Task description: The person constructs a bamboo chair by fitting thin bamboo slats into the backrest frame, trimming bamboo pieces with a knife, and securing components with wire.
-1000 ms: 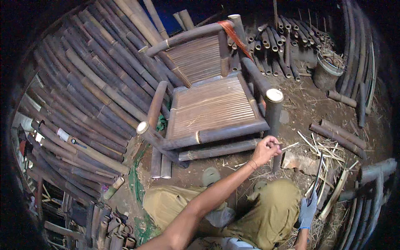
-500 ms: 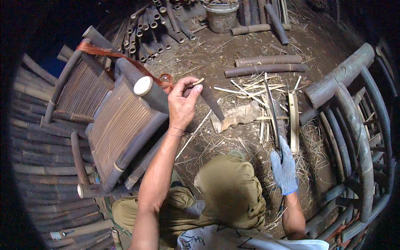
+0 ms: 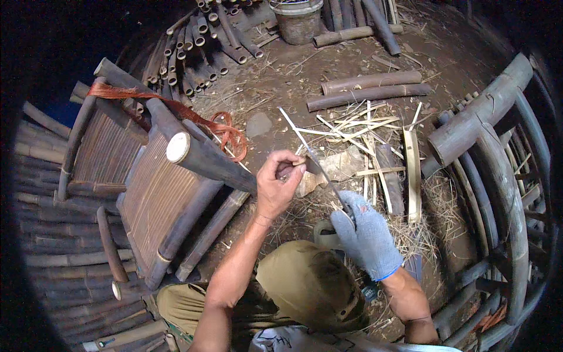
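Observation:
My bare left hand (image 3: pixel 280 183) is closed around a dark-handled blade (image 3: pixel 312 166), held just above my knee (image 3: pixel 311 281). My right hand (image 3: pixel 365 234), in a grey-blue glove, grips the lower end of a thin pale bamboo strip (image 3: pixel 305 144). The strip slants up and away to the left and passes against the blade. A bamboo chair (image 3: pixel 158 193) with a slatted seat stands at my left, its thick arm pole (image 3: pixel 205 157) close to my left hand. An orange cord (image 3: pixel 223 129) hangs over it.
Loose split bamboo strips (image 3: pixel 375 146) and shavings litter the dirt floor ahead. Two bamboo poles (image 3: pixel 369 88) lie beyond them, with a bucket (image 3: pixel 299 20) and stacked tubes (image 3: pixel 199 47) further back. Curved bamboo frames (image 3: pixel 498 176) stand at right. Stacked poles (image 3: pixel 53 258) fill the left.
The view has swung right. My right hand has come up from the strips on the ground holding one, and my left hand has drawn in to meet it.

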Motion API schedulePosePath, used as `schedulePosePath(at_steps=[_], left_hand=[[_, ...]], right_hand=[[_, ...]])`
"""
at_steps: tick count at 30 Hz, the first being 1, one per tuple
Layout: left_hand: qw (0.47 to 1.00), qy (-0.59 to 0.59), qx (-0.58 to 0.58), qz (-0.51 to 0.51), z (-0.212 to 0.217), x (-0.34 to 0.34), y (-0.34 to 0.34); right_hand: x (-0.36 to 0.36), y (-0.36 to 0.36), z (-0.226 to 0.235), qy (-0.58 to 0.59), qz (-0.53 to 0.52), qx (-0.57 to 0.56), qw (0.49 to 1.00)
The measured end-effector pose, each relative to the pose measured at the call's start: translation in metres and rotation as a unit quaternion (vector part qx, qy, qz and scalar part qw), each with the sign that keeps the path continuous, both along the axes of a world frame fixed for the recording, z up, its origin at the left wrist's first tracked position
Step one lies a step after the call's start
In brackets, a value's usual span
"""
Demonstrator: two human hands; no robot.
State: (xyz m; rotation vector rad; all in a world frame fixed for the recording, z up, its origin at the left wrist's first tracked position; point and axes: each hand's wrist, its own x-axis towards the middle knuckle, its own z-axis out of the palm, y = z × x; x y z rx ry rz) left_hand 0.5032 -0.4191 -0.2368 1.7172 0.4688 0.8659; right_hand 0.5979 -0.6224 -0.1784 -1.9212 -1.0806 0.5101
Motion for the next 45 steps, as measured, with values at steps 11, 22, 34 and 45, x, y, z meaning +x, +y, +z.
schedulePosePath(at_steps=[11, 22, 34, 45], left_hand=[[0.994, 0.021, 0.11, 0.014, 0.006, -0.002, -0.013], [0.995, 0.018, 0.092, 0.024, 0.007, 0.002, -0.02], [0.993, 0.044, 0.104, 0.019, 0.013, 0.008, -0.022], [0.994, 0.034, 0.099, 0.024, 0.009, 0.01, -0.024]], right_hand=[[-0.004, 0.015, 0.007, 0.01, 0.018, -0.116, 0.993], [-0.002, 0.012, 0.014, 0.025, 0.023, -0.133, 0.99], [0.006, 0.014, 0.018, 0.055, 0.028, -0.171, 0.983], [0.003, 0.009, 0.021, 0.035, 0.012, -0.155, 0.987]])
